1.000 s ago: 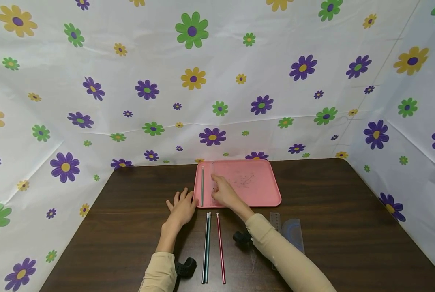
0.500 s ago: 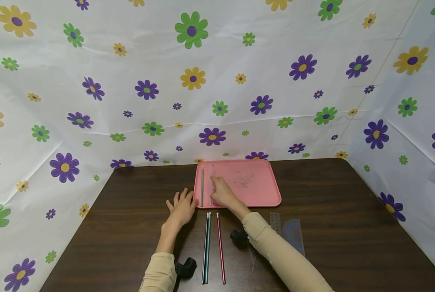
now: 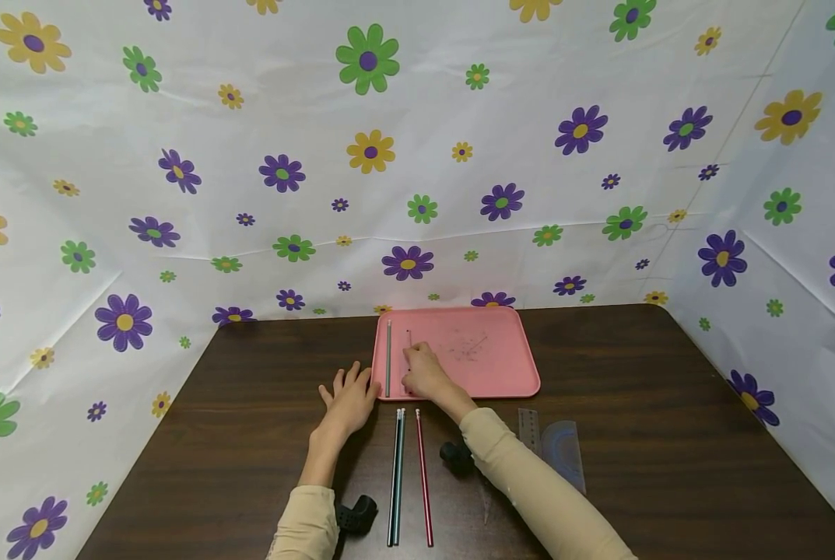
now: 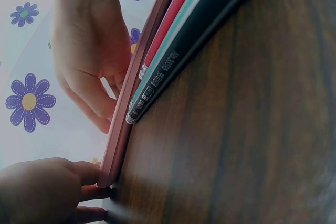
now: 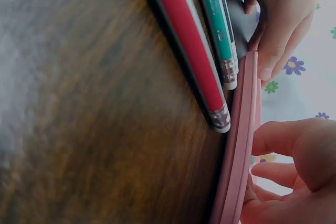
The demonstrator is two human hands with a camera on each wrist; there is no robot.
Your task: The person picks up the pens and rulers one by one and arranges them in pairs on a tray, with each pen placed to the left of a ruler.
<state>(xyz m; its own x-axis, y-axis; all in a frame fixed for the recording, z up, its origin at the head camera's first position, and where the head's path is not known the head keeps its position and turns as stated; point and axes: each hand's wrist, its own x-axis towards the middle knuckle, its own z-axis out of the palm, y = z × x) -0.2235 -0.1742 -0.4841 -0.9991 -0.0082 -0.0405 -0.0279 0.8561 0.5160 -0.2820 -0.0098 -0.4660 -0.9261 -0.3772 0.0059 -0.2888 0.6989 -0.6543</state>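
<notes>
My right hand (image 3: 427, 375) is over the left part of the pink tray (image 3: 501, 381), its fingers bent at a narrow clear strip (image 3: 408, 337) that looks like a ruler. Thumb and fingertips pinch this strip, though the hand covers much of it. To its left in the tray lies a green pencil (image 3: 388, 358). My left hand (image 3: 350, 400) rests at the tray's near left corner with fingers spread, the thumb against the rim. In the right wrist view the tray rim (image 5: 239, 145) hides the fingertips of the right hand (image 5: 310, 166).
Below the tray lie two dark and green pencils (image 3: 397, 482) and a red pencil (image 3: 424, 482). A clear ruler (image 3: 528, 428) and a protractor (image 3: 563, 455) lie by the right forearm. A flowered cloth (image 3: 284, 218) hangs behind the table (image 3: 634, 435).
My right hand has shifted slightly left and its pointing fingers have bent in. The clear strip has moved a little left and its far end shows closer. The left hand has stayed put.
</notes>
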